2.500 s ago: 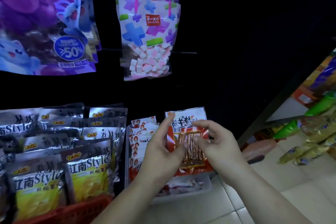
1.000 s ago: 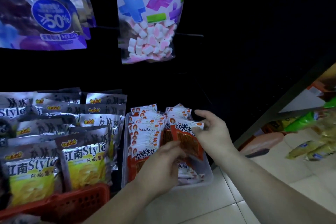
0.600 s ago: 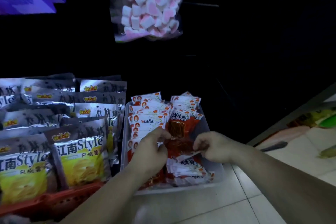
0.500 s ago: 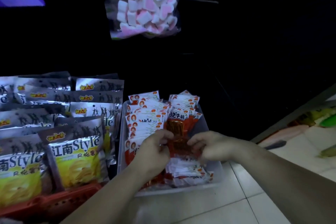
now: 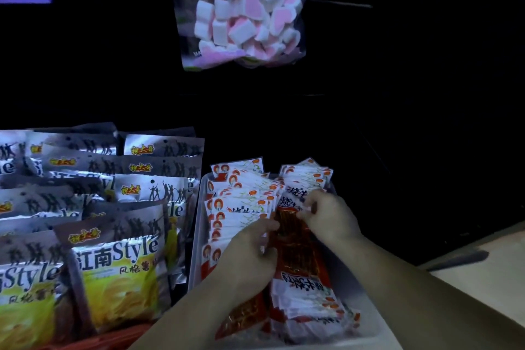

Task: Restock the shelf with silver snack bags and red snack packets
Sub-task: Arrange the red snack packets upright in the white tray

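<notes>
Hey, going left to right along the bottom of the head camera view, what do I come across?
Silver snack bags → tray wall → left hand → right hand, both gripping red snack packets → pale floor.

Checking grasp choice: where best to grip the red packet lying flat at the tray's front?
Probably pinch the flat red packet by its near printed end, from above at the tray front: it lies flat, that end bare, its far part hidden under the held packet.
</notes>
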Tool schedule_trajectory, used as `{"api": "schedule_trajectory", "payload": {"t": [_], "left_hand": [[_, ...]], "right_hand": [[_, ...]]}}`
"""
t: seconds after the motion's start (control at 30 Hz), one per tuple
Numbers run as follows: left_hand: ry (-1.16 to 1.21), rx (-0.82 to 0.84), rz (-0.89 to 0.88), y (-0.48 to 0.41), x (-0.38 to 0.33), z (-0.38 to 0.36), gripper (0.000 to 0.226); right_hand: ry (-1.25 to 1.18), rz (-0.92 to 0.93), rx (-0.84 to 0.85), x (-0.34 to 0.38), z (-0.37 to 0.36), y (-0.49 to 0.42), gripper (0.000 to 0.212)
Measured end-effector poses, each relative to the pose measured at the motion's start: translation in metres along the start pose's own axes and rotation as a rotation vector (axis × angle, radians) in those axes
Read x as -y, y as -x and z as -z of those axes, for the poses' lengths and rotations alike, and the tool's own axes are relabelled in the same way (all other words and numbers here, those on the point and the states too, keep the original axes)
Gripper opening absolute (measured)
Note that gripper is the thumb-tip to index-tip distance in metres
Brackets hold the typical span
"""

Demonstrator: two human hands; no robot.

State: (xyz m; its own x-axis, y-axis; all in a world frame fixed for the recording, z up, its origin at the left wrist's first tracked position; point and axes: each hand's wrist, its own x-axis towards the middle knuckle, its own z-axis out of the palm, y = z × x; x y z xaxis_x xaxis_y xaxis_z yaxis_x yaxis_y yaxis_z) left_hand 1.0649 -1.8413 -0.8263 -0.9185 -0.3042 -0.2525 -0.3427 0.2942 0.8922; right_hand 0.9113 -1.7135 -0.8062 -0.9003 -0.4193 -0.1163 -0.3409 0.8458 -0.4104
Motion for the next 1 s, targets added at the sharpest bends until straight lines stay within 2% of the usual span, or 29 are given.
{"api": "schedule_trajectory", "payload": {"t": [0.17, 0.3, 0.37, 0.43, 0.57, 0.67, 0.77, 0.87, 0.93, 1.0], "left_hand": [[-0.124, 0.066, -0.047, 0.003, 0.004, 0.005, 0.063], [-0.08, 0.072, -0.046, 0.009, 0.0, 0.007, 0.066], [-0.055, 0.075, -0.035, 0.014, -0.003, 0.009, 0.063], [0.073, 0.046, 0.001, 0.018, -0.01, 0.011, 0.056], [0.186, -0.155, -0.125, 0.031, -0.042, 0.019, 0.033], [0.262, -0.144, -0.171, 0.048, -0.068, 0.03, 0.026], [0.378, -0.181, -0.167, 0.066, -0.088, 0.036, 0.03], [0.446, -0.243, -0.163, 0.088, -0.11, 0.041, 0.034], [0.516, -0.203, -0.15, 0.101, -0.12, 0.045, 0.036], [0.555, -0.177, -0.15, 0.117, -0.127, 0.048, 0.058]], "right_hand": [[-0.111, 0.021, -0.051, -0.006, 0.015, 0.002, 0.03], [-0.244, 0.036, -0.087, -0.007, 0.038, 0.015, 0.034], [-0.268, 0.032, -0.118, -0.003, 0.052, 0.025, 0.032], [-0.301, 0.036, -0.114, 0.008, 0.068, 0.035, 0.021], [-0.386, 0.09, 0.019, 0.035, 0.102, 0.059, 0.026], [-0.449, 0.122, 0.113, 0.049, 0.121, 0.083, 0.025], [-0.613, 0.104, -0.007, 0.061, 0.136, 0.109, 0.014], [-0.769, -0.005, -0.141, 0.076, 0.146, 0.133, 0.035], [-0.806, -0.035, -0.109, 0.084, 0.149, 0.15, 0.05], [-0.825, -0.052, -0.084, 0.091, 0.149, 0.166, 0.07]]}}
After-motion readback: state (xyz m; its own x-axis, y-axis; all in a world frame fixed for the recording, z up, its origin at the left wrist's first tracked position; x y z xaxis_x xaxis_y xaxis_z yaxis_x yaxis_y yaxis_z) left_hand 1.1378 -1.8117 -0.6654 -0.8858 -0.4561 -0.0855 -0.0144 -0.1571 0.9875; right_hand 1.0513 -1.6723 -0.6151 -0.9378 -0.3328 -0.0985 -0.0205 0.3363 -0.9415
